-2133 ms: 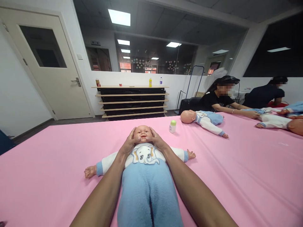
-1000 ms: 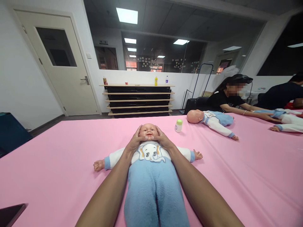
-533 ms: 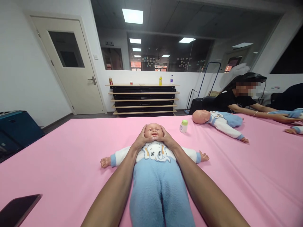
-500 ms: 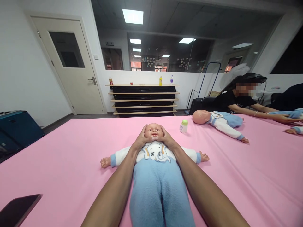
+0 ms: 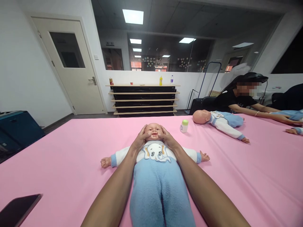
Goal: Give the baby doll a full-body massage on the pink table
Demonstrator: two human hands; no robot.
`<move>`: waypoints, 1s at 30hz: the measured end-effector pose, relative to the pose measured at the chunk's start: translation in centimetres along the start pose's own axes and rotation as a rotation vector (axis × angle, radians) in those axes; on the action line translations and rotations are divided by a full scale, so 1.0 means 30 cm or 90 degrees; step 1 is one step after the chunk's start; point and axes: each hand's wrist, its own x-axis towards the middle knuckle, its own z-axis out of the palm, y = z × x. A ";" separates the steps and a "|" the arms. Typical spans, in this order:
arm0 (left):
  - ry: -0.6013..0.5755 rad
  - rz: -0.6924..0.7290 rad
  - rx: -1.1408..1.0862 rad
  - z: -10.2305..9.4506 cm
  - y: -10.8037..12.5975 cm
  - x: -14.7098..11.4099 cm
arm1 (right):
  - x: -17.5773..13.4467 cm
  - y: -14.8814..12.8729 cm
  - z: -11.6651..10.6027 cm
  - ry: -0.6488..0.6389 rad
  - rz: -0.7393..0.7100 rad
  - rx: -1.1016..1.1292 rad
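Observation:
A baby doll [image 5: 157, 176] in a white top with an elephant face and fuzzy blue trousers lies on its back, arms spread. My left hand [image 5: 141, 138] cups one side of the doll's head, its thumb on the cheek beside the mouth. Against the opposite side rests my right hand [image 5: 167, 137], with its thumb on the other cheek. Both sets of fingers curve round the head and are partly hidden behind it. The doll's eyes and mouth show between my hands.
A pink sheet [image 5: 71, 157] covers the table. Beyond my right hand stands a small white bottle with a green cap [image 5: 184, 126]. A second doll [image 5: 224, 121] lies farther right, near a person [image 5: 239, 97] reaching to another doll. A dark phone [image 5: 20, 209] lies at the near left.
My thumbs have moved apart and upward, from meeting at the doll's chin to its two cheeks. My fingers stay at the sides of the head.

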 end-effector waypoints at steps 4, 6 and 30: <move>-0.008 0.001 0.045 0.000 0.000 -0.002 | -0.003 -0.003 0.004 0.004 0.003 -0.018; -0.008 -0.003 0.061 -0.001 0.001 -0.005 | -0.005 -0.005 0.006 0.005 0.007 -0.025; 0.002 -0.006 0.053 0.011 0.015 -0.015 | -0.012 -0.030 0.035 0.027 0.019 -0.026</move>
